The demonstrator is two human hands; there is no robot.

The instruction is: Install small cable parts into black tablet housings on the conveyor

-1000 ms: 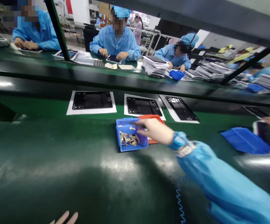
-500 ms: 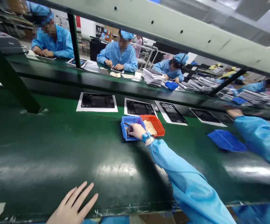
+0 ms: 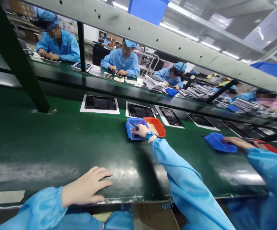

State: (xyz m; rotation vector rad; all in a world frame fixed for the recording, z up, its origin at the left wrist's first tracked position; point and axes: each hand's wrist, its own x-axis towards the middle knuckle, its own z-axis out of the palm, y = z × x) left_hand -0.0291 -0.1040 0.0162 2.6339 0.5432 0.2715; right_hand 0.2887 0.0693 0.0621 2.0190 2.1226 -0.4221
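**Desk: blue bin, right hand in it**

Green desk (image 3: 57,143) carries a row of tablet housings (image 3: 100,103) on white sheets along the far side. Blue bin (image 3: 137,121) sits in front of them, touching the red bin (image 3: 161,127) on its right. Left hand (image 3: 88,187): palm down, fingers loosely spread at the near edge (contact unclear). Right hand (image 3: 142,130): pinching a dark slim tool (image 3: 134,125) in the blue bin; tip too small to read.
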